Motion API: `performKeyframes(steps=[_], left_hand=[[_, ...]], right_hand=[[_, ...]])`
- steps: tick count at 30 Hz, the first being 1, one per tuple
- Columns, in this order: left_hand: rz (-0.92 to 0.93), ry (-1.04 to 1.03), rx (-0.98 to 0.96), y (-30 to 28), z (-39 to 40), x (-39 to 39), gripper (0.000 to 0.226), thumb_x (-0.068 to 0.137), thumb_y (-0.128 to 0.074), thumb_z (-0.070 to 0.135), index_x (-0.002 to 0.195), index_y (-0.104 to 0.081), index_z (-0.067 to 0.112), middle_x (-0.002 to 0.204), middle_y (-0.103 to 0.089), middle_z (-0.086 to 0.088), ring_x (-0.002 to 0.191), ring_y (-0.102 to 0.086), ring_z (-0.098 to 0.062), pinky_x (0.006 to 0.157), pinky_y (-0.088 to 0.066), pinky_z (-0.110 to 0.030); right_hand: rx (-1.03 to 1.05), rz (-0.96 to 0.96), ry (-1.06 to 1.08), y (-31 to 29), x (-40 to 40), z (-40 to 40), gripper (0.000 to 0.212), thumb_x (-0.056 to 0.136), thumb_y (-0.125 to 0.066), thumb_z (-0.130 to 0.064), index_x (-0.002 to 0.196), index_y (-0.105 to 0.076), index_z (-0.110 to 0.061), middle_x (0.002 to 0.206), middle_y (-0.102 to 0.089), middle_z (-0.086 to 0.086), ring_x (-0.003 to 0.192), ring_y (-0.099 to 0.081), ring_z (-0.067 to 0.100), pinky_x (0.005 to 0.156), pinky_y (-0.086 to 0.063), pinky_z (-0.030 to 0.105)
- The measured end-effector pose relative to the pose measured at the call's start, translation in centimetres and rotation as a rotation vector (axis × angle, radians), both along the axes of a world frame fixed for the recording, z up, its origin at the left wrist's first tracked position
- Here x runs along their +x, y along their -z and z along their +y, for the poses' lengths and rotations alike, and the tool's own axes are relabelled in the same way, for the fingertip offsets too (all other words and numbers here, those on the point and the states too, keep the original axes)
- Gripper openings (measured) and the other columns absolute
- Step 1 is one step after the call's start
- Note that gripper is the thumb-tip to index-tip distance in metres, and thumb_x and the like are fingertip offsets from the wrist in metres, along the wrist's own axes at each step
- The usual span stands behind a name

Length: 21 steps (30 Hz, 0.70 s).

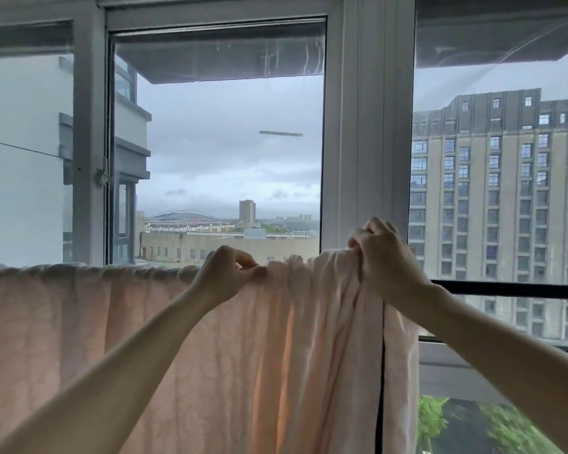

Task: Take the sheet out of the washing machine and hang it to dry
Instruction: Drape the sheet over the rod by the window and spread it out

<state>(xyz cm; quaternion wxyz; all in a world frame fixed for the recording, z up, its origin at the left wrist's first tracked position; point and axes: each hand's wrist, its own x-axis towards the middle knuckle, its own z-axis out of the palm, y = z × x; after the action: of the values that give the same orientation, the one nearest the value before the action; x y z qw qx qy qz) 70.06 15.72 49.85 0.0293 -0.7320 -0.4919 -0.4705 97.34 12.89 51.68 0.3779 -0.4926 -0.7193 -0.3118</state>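
A pale pink sheet hangs draped over a horizontal line or rod in front of the window; the support itself is hidden under the cloth. The sheet is spread flat at the left and bunched in folds at the right. My left hand pinches the top fold near the middle. Raised a little higher, my right hand grips a bunch of the sheet at its right end.
A large window with grey frames stands right behind the sheet. A black rail crosses the right pane. A latch sits on the left frame. Tall buildings and trees lie outside.
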Motion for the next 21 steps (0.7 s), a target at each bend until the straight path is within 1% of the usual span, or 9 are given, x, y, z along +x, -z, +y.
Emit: performKeyframes(steps=[3, 5, 8, 9, 13, 14, 17, 19, 21], left_hand=[[-0.008, -0.033, 0.018, 0.0, 0.4, 0.2, 0.015, 0.084, -0.073, 0.031, 0.082, -0.078, 0.017, 0.07, -0.067, 0.012, 0.072, -0.062, -0.001, 0.07, -0.049, -0.025], [0.002, -0.045, 0.017, 0.0, 0.6, 0.4, 0.013, 0.085, -0.071, 0.028, 0.083, -0.077, 0.016, 0.075, -0.07, 0.009, 0.076, -0.064, -0.006, 0.074, -0.052, -0.029], [0.031, -0.041, 0.005, 0.1, 0.7, 0.7, 0.012, 0.086, -0.069, 0.024, 0.085, -0.077, 0.015, 0.082, -0.073, 0.003, 0.081, -0.066, -0.012, 0.079, -0.054, -0.035], [0.034, -0.04, 0.001, 0.0, 0.8, 0.7, 0.012, 0.086, -0.069, 0.024, 0.085, -0.077, 0.015, 0.082, -0.073, 0.003, 0.082, -0.066, -0.013, 0.079, -0.054, -0.036], [0.044, -0.036, -0.011, -0.3, 0.6, 0.5, 0.013, 0.086, -0.07, 0.024, 0.086, -0.077, 0.013, 0.086, -0.074, 0.0, 0.083, -0.065, -0.013, 0.079, -0.053, -0.032], [0.047, -0.035, -0.006, -0.3, 0.5, 0.5, 0.013, 0.086, -0.07, 0.024, 0.087, -0.077, 0.013, 0.087, -0.074, 0.0, 0.083, -0.065, -0.012, 0.079, -0.053, -0.032], [0.048, -0.034, 0.023, 0.0, 0.4, 0.4, 0.011, 0.085, -0.07, 0.026, 0.086, -0.077, 0.017, 0.085, -0.074, 0.004, 0.083, -0.066, -0.01, 0.081, -0.054, -0.035], [0.046, -0.032, 0.025, 0.2, 0.3, 0.3, 0.011, 0.086, -0.07, 0.028, 0.084, -0.076, 0.019, 0.083, -0.073, 0.006, 0.083, -0.065, -0.01, 0.08, -0.055, -0.037], [0.04, -0.028, 0.021, 0.3, 0.3, 0.2, 0.01, 0.086, -0.069, 0.029, 0.082, -0.075, 0.021, 0.081, -0.071, 0.008, 0.082, -0.065, -0.01, 0.079, -0.055, -0.037]], right_hand=[[0.044, 0.037, 0.107, -2.5, 2.9, 1.2, 0.004, 0.087, -0.062, -0.008, 0.09, -0.063, -0.01, 0.094, -0.057, 0.003, 0.097, -0.048, 0.018, 0.082, -0.052, 0.031], [-0.126, 0.002, 0.139, -2.8, 3.8, 1.9, 0.004, 0.087, -0.062, -0.01, 0.089, -0.065, -0.012, 0.091, -0.064, 0.004, 0.094, -0.055, 0.019, 0.081, -0.054, 0.033], [-0.488, -0.01, 0.019, -1.7, 3.9, 2.4, 0.015, 0.092, -0.055, -0.01, 0.097, -0.069, -0.01, 0.096, -0.069, 0.003, 0.082, -0.064, 0.013, 0.077, -0.053, 0.023], [-0.512, -0.009, -0.002, -1.2, 3.9, 2.3, 0.018, 0.094, -0.051, -0.012, 0.098, -0.068, -0.009, 0.096, -0.069, 0.003, 0.081, -0.065, 0.013, 0.076, -0.053, 0.022], [-0.327, -0.05, -0.011, -0.2, 3.4, 1.0, 0.018, 0.097, -0.048, -0.021, 0.093, -0.064, -0.013, 0.08, -0.067, 0.002, 0.067, -0.065, 0.013, 0.068, -0.058, 0.033], [-0.319, -0.05, -0.076, -0.1, 2.9, 0.5, 0.019, 0.097, -0.049, -0.025, 0.094, -0.064, -0.014, 0.081, -0.067, 0.001, 0.068, -0.065, 0.011, 0.069, -0.058, 0.032], [-0.443, -0.068, -0.246, 0.4, 1.0, -0.6, 0.024, 0.091, -0.057, -0.038, 0.104, -0.063, -0.02, 0.095, -0.068, -0.005, 0.079, -0.065, 0.004, 0.076, -0.057, 0.026], [-0.385, -0.115, -0.246, 1.1, 0.3, -0.3, 0.026, 0.088, -0.062, -0.039, 0.106, -0.064, -0.021, 0.096, -0.069, -0.006, 0.078, -0.064, 0.004, 0.074, -0.057, 0.028], [-0.301, -0.087, -0.27, 1.6, 0.2, 0.0, 0.023, 0.087, -0.064, -0.037, 0.103, -0.067, -0.021, 0.091, -0.071, -0.005, 0.077, -0.065, 0.004, 0.073, -0.057, 0.03]])
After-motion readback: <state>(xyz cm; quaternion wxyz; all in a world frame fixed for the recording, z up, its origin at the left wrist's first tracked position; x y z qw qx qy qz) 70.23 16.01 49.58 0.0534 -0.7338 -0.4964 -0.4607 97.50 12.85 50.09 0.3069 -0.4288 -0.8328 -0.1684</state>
